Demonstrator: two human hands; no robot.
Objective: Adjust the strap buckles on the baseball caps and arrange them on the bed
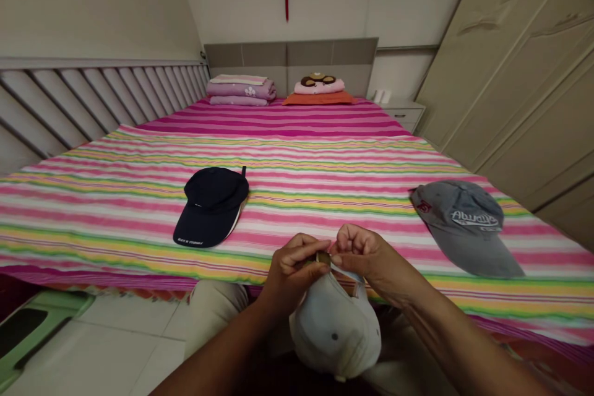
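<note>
A pale grey-white baseball cap (336, 328) hangs over my lap at the bed's front edge, its back opening turned up toward my fingers. My left hand (297, 266) is closed on the cap's strap by a small brass-coloured buckle (322, 257). From the other side, my right hand (359, 253) pinches the strap close to that buckle; the strap's tip is hidden by the fingers. To the left on the bed lies a navy cap (216, 198) with lettering on its brim. A grey cap (464, 210) with white lettering rests to the right.
A striped sheet (297, 179) covers the bed. Folded purple bedding (241, 91) and a pink-and-orange pile (319, 90) lie by the headboard (260, 52). A bed rail (116, 86) runs along the left. A green stool (41, 328) stands on the floor; a wardrobe (520, 62) is at right.
</note>
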